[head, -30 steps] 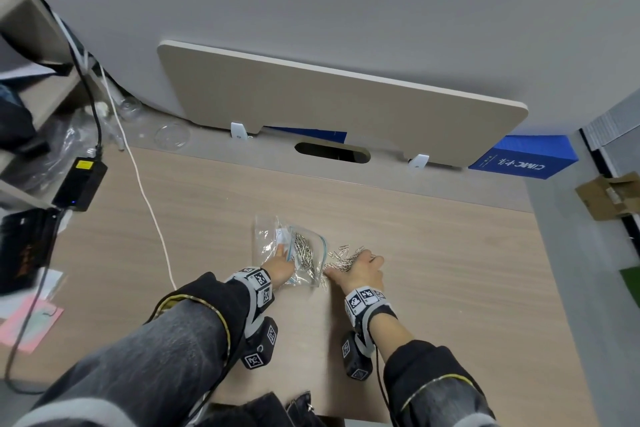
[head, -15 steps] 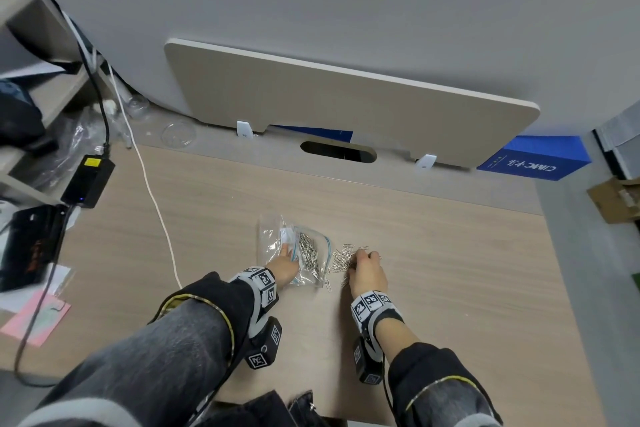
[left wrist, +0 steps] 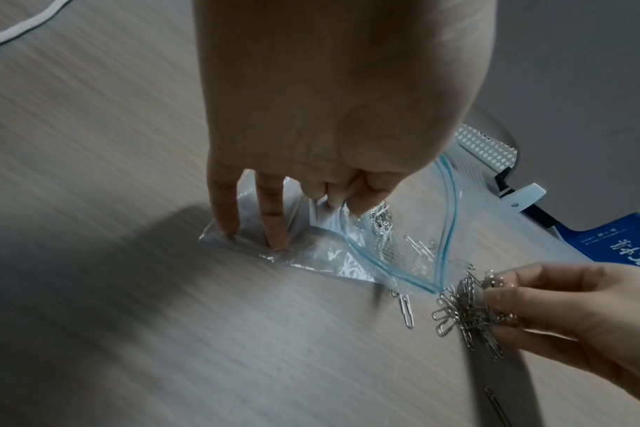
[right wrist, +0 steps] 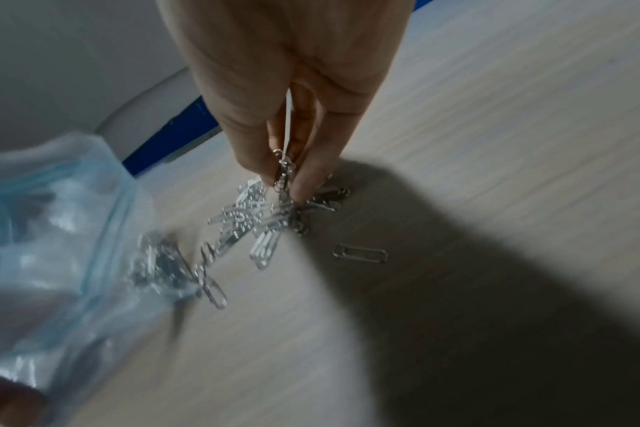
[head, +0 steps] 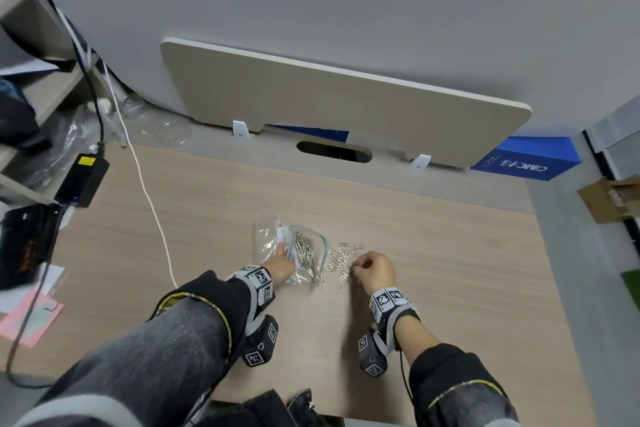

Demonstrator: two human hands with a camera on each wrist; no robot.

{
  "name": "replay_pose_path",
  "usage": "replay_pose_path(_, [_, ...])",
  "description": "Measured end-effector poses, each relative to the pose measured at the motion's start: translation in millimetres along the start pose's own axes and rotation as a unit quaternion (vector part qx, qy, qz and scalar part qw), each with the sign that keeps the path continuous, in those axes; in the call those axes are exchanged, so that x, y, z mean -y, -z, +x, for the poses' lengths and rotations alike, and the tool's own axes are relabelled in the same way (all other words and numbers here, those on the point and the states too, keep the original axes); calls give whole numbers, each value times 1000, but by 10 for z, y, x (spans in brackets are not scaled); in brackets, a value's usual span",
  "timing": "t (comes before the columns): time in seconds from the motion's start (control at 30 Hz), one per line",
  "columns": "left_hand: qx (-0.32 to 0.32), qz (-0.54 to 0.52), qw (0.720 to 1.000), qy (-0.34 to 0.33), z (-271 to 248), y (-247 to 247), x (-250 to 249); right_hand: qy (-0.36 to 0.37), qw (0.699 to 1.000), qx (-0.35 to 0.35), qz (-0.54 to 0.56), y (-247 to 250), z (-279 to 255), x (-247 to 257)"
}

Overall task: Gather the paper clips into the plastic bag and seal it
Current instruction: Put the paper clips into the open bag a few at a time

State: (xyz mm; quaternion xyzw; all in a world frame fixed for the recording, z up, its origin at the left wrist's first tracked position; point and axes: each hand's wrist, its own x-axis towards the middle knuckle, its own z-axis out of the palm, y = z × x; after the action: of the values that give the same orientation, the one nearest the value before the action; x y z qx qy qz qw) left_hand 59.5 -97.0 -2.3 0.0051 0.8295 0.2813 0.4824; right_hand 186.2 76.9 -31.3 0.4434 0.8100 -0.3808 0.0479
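A clear zip plastic bag (head: 270, 236) with a blue seal strip lies on the wooden desk (head: 450, 270), its mouth facing right. Several silver paper clips (head: 304, 250) are inside it. My left hand (head: 282, 262) rests on the bag (left wrist: 311, 260): two straight fingers (left wrist: 274, 231) press it down while thumb and forefinger pinch the upper lip, holding the mouth open. Loose paper clips (head: 341, 258) lie just right of the mouth. My right hand (head: 367, 265) pinches a bunch of paper clips (right wrist: 282, 176) just above the pile (right wrist: 260, 219). One single clip (right wrist: 360, 253) lies apart.
A white cable (head: 149, 194) runs down the desk left of the bag, beside a black power adapter (head: 81, 180). Pink paper (head: 31, 319) lies at the left edge. A blue box (head: 523, 163) and an upright desk panel (head: 346, 107) stand at the back.
My right hand, which lay over the loose pile, has curled its fingers and now pinches a bunch of clips. The left hand has stayed on the bag.
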Motion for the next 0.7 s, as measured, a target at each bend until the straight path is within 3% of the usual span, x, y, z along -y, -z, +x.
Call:
replay_pose_path(0.2, [13, 42, 999, -12, -41, 22, -19, -84, 964, 35, 248, 211, -61, 277])
replay_pose_path(0.37, [17, 6, 1000, -14, -92, 57, -30, -11, 939, 110, 327, 267, -184, 778])
replay_pose_path(0.47, [15, -41, 999, 14, -122, 102, -70, 33, 944, 150, 291, 151, -254, 988])
replay_pose_path(0.57, [10, -10, 1000, 5, -151, 107, -61, 96, 980, 118, 129, -30, -255, 1055])
replay_pose_path(0.63, [16, -6, 1000, -3, -140, 104, -52, 142, 984, 104, 29, -89, -240, 1049])
replay_pose_path(0.7, [35, 3, 999, -16, -172, 114, -65, 153, 982, 108, 3, -94, -225, 1027])
